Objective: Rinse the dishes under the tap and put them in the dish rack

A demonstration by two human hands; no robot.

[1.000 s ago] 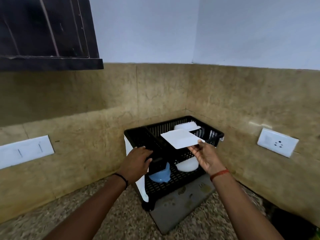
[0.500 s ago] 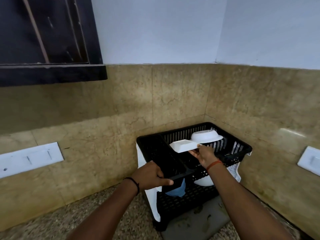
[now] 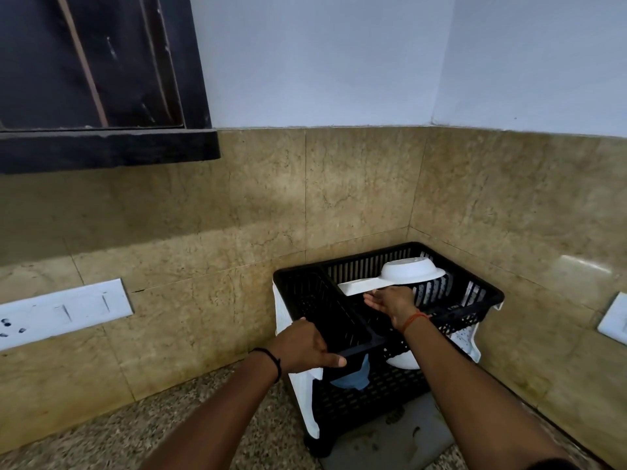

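Note:
A black two-tier dish rack stands in the counter corner. In its upper basket a white bowl lies upside down, and a white square plate lies tilted with its far edge under that bowl. My right hand is inside the upper basket, fingers spread, touching the plate's near edge from below. My left hand grips the rack's front left rim. On the lower tier sit a blue item and another white bowl, both partly hidden.
A grey drain tray lies under the rack on the speckled counter. Tiled walls close in behind and to the right. A white switch plate is on the left wall and a socket on the right. A dark cabinet hangs at the upper left.
My right hand carried the square plate from above the rack down into the upper basket against the bowl, and its fingers have opened. My left hand shifted along the rack's front rim.

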